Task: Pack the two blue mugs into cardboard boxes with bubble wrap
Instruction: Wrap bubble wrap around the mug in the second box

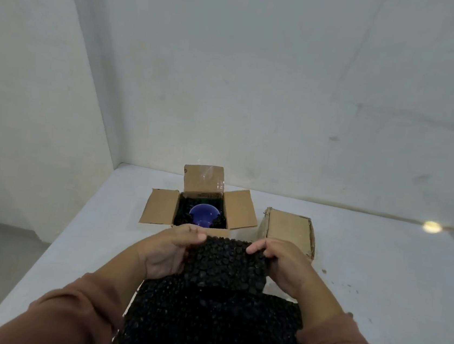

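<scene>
Left grip [172, 247] and right grip [280, 262] each pinch the top edge of the wrap [218, 312], judged a light, limp sheet best held by its corners. Just beyond the grips, a mug [204, 214], likely fragile and slippery, sits in the open box [159, 206]. A shut box [287, 229] stands beyond the right grip.

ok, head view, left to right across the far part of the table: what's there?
Open box with a blue mug inside → closed box → light spot.
</scene>
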The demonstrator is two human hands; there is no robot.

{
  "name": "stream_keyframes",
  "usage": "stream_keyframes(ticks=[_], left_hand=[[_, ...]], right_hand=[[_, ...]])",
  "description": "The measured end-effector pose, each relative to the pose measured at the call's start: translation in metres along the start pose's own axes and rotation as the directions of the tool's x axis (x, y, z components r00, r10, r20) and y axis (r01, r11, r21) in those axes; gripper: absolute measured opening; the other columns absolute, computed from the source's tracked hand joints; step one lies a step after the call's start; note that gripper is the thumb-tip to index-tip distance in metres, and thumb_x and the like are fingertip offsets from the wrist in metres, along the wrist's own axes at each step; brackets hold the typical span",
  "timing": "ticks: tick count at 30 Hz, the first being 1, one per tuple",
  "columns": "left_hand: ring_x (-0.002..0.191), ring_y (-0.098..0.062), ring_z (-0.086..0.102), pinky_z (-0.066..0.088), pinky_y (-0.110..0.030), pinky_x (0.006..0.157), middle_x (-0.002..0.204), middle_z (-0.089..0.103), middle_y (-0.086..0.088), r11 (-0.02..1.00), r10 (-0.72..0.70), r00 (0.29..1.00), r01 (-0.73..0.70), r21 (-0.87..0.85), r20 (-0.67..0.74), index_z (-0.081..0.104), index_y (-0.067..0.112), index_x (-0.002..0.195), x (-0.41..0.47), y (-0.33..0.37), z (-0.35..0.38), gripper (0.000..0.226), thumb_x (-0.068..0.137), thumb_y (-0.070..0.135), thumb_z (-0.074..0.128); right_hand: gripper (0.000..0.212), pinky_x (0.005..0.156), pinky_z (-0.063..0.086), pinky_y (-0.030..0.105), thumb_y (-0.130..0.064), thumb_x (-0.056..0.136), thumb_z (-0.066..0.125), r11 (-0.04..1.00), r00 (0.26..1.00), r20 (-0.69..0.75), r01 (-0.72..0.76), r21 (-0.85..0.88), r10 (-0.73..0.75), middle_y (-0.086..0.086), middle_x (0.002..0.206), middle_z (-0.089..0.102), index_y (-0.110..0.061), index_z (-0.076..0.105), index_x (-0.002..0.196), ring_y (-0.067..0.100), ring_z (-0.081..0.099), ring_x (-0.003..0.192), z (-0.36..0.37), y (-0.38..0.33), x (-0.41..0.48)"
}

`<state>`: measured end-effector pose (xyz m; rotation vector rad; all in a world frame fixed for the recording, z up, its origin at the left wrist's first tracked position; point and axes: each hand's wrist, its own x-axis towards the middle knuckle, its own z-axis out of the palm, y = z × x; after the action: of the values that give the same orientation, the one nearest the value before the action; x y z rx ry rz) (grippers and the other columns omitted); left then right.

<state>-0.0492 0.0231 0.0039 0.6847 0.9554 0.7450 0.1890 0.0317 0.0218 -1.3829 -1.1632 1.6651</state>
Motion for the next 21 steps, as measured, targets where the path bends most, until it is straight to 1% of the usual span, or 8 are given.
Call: stream_keyframes(ticks=[2, 5, 8, 10, 11, 14, 18, 21], left_hand=[[0.097, -0.030, 0.065, 0.054, -0.042, 0.082, 0.108, 0.065, -0.017, 0.997, 0.003, 0.999, 0.001, 0.073, -0.046, 0.057, 0.009, 0.115, 0.004, -0.001, 0.002, 0.040, 0.081, -0.012, 0.056], [0.095, -0.030, 0.065, 0.052, -0.045, 0.084, 0.104, 0.068, -0.014, 0.966, 0.084, 0.983, -0.040, 0.255, -0.163, 0.059, 0.016, 0.112, 0.007, 0.001, 0.008, 0.046, 0.080, -0.016, 0.053], [0.093, -0.025, 0.065, 0.053, -0.037, 0.076, 0.100, 0.067, -0.008, 0.905, 0.236, 0.937, -0.116, 0.409, -0.256, 0.058, 0.023, 0.103, 0.011, 0.004, 0.014, 0.040, 0.078, -0.009, 0.058], [0.090, -0.022, 0.065, 0.053, -0.035, 0.075, 0.098, 0.066, -0.004, 0.839, 0.335, 0.896, -0.143, 0.525, -0.292, 0.056, 0.028, 0.097, 0.013, 0.003, 0.019, 0.038, 0.076, -0.002, 0.063], [0.089, -0.020, 0.065, 0.054, -0.035, 0.074, 0.097, 0.065, -0.003, 0.815, 0.361, 0.882, -0.142, 0.561, -0.301, 0.054, 0.030, 0.096, 0.014, 0.002, 0.020, 0.038, 0.075, 0.001, 0.065], [0.094, -0.024, 0.064, 0.056, -0.044, 0.080, 0.102, 0.064, -0.007, 0.878, 0.311, 0.901, -0.151, 0.454, -0.302, 0.053, 0.028, 0.101, 0.016, 0.001, 0.021, 0.040, 0.078, -0.003, 0.062], [0.095, -0.026, 0.067, 0.056, -0.042, 0.080, 0.102, 0.071, -0.011, 0.983, 0.178, 0.958, -0.163, 0.083, -0.226, 0.060, 0.016, 0.110, 0.014, 0.006, 0.011, 0.045, 0.083, -0.018, 0.046], [0.088, -0.023, 0.069, 0.057, -0.036, 0.072, 0.102, 0.072, -0.012, 0.994, 0.093, 0.995, -0.096, -0.059, -0.040, 0.065, 0.013, 0.111, 0.007, 0.006, -0.004, 0.045, 0.086, -0.016, 0.043]], right_hand=[[0.032, 0.071, 0.053, 0.035, 0.001, 0.087, 0.038, 1.000, 1.000, 0.000, -0.002, 0.008, 0.002, 0.019, 0.093, 0.063, 0.001, 0.068, 0.075, 0.029, 0.058, 0.086, 0.003, -0.003, 0.002], [0.013, 0.090, 0.050, 0.046, -0.020, 0.088, 0.060, 0.986, 0.999, 0.022, 0.042, -0.159, -0.039, 0.008, 0.111, 0.057, -0.017, 0.063, 0.100, 0.027, 0.057, 0.102, 0.003, -0.002, 0.009], [0.052, 0.089, 0.050, 0.039, -0.020, 0.078, 0.073, 0.966, 1.000, -0.007, 0.003, -0.260, -0.005, -0.006, 0.121, 0.042, -0.033, 0.048, 0.122, 0.021, 0.053, 0.110, 0.007, 0.002, 0.015], [0.054, 0.092, 0.050, 0.042, -0.022, 0.074, 0.075, 0.930, 0.995, -0.093, 0.007, -0.367, -0.045, 0.000, 0.125, 0.053, -0.026, 0.052, 0.123, 0.024, 0.057, 0.110, 0.014, 0.004, 0.020], [0.044, 0.091, 0.052, 0.044, -0.022, 0.074, 0.075, 0.917, 0.986, -0.135, 0.033, -0.397, -0.094, 0.003, 0.121, 0.060, -0.023, 0.057, 0.115, 0.024, 0.061, 0.105, 0.018, 0.005, 0.023], [0.022, 0.078, 0.057, 0.042, -0.014, 0.075, 0.073, 0.928, 0.957, -0.210, 0.118, -0.354, -0.202, 0.003, 0.097, 0.069, -0.027, 0.059, 0.086, 0.021, 0.067, 0.086, 0.024, 0.003, 0.027], [0.035, 0.074, 0.054, 0.036, 0.011, 0.076, 0.064, 1.000, 1.000, 0.006, -0.015, 0.000, 0.015, 0.011, 0.098, 0.068, -0.011, 0.062, 0.103, 0.025, 0.066, 0.088, 0.015, 0.002, 0.029], [0.031, 0.068, 0.055, 0.029, 0.018, 0.077, 0.057, 0.999, 0.995, 0.094, -0.029, 0.035, 0.026, 0.012, 0.086, 0.070, -0.004, 0.068, 0.097, 0.022, 0.067, 0.079, 0.007, 0.001, 0.027]])
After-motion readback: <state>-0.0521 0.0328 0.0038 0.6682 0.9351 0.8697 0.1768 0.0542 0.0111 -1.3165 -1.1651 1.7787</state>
